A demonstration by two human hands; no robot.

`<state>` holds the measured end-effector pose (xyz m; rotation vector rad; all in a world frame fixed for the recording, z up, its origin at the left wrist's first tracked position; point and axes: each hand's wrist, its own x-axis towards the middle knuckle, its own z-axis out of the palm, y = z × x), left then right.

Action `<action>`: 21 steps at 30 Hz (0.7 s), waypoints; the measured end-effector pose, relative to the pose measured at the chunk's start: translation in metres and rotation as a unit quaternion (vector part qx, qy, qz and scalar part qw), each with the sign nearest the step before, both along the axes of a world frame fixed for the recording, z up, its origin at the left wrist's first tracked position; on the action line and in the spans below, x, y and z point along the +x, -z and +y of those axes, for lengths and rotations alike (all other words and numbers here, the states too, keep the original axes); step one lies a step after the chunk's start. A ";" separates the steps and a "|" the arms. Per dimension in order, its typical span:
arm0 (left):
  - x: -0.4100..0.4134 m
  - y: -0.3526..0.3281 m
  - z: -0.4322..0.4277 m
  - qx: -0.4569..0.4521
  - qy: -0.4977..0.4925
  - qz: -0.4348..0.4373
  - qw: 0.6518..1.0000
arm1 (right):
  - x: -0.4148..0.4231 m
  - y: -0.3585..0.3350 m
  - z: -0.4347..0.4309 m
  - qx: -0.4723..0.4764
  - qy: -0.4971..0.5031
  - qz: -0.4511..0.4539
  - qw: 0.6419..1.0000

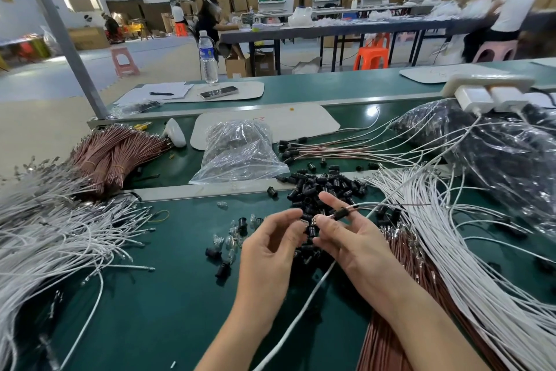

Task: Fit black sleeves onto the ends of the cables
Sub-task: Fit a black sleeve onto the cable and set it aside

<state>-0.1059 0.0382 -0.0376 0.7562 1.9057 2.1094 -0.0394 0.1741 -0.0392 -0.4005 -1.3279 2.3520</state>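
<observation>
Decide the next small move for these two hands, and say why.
Probably slide the black sleeve leftward over the metal terminals at the end of the cable: the right hand holds the sleeve, seemingly already threaded on it, while the left hand pinches the terminals.

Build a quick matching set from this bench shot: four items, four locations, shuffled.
1 water bottle
2 tied brown cable bundles
3 loose black sleeves pile
4 glass bulbs

A just left of the left hand
B far strip, beside the phone
C just beyond the right hand
D left end of the middle lane

Pairs: 1-B, 2-D, 3-C, 4-A
</observation>
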 end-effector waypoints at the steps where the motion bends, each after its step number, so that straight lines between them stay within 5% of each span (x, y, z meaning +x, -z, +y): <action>1: -0.001 0.001 0.000 0.005 0.008 -0.015 1.000 | 0.000 0.000 0.000 0.000 0.000 0.001 1.000; 21: -0.001 0.006 0.000 -0.007 0.015 0.003 1.000 | 0.004 -0.006 -0.005 0.100 0.025 -0.011 0.995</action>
